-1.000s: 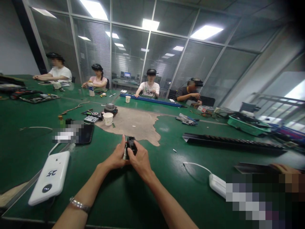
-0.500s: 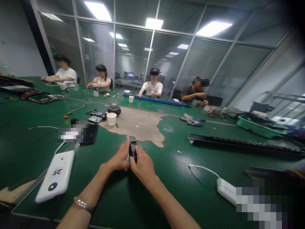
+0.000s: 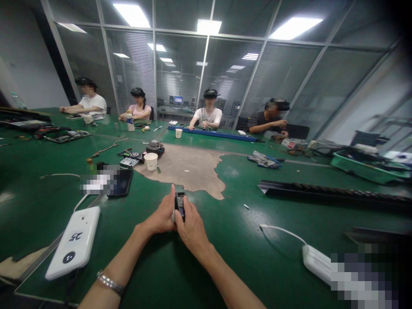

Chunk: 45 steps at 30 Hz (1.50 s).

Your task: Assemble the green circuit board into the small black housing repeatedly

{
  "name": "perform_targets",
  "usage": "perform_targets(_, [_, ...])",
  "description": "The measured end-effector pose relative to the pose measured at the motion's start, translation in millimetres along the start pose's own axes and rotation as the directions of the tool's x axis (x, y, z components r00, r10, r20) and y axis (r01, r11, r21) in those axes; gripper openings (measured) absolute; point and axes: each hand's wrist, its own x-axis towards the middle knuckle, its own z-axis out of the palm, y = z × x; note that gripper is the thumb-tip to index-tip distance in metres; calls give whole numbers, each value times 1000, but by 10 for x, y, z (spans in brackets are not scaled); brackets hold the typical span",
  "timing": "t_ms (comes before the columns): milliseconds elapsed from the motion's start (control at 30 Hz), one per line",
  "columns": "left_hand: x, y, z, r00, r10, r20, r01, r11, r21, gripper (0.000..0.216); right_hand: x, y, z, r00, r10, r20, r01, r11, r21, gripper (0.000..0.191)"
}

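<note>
Head view: your left hand (image 3: 164, 215) and right hand (image 3: 193, 226) are together, clamped around a small black device (image 3: 180, 201) on your side of the bench's (image 3: 238, 244) tan patch (image 3: 189, 167). A paper cup (image 3: 151, 162) stands at the patch's left edge; a white power bank (image 3: 75, 240) lies nearer you.

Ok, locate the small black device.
The small black device is just left of centre in the head view, held between the left hand and right hand.

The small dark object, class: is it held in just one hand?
No, the left hand and the right hand both hold the small dark object between them.
</note>
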Motion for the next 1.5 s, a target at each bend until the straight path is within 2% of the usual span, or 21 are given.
perform_targets(167, [8, 28, -7, 1000, -1, -1, 1, 1000, -10, 132, 63, -24, -61, 996, -34, -78, 41, 995, 94, 54])
perform_targets(333, [-1, 96, -49, 999, -32, 12, 33, 998, -48, 134, 174, -10, -261, 979, -85, -183, 110, 985, 130, 54])
perform_targets(433, [-9, 112, -65, 997, -78, 22, 79, 995, -56, 138, 189, 163, -404, 979, -70, -191, 90, 991, 97, 54])
perform_targets(600, [7, 155, -72, 996, -76, 54, 79, 996, -47, 132, 37, 592, -534, 980, -48, -195, 54, 998, 22, 56])
perform_targets(700, [20, 192, -71, 991, -119, 54, 121, 992, -35, 134, -92, 741, -534, 982, -18, -186, 17, 1000, -6, 56])
perform_targets(867, [27, 206, -71, 985, -157, 72, 161, 986, -48, 131, -193, 795, -470, 989, 12, -147, -19, 999, -45, 60])
perform_targets(1000, [33, 215, -75, 990, -127, 60, 130, 990, -58, 125, -192, 791, -483, 983, 19, -184, -26, 999, -38, 65])
perform_targets(1100, [43, 222, -74, 987, -151, 62, 155, 985, -71, 123, -185, 775, -526, 978, 7, -209, -11, 1000, -19, 68])
perform_targets(1233, [51, 221, -73, 985, -167, 50, 171, 981, -92, 121, -201, 760, -520, 988, -13, -155, 15, 1000, 13, 74])
perform_targets(1500, [64, 287, -104, 980, -189, 53, 194, 977, -93, 121, -229, 769, -435, 996, -9, -92, 12, 999, 37, 67])
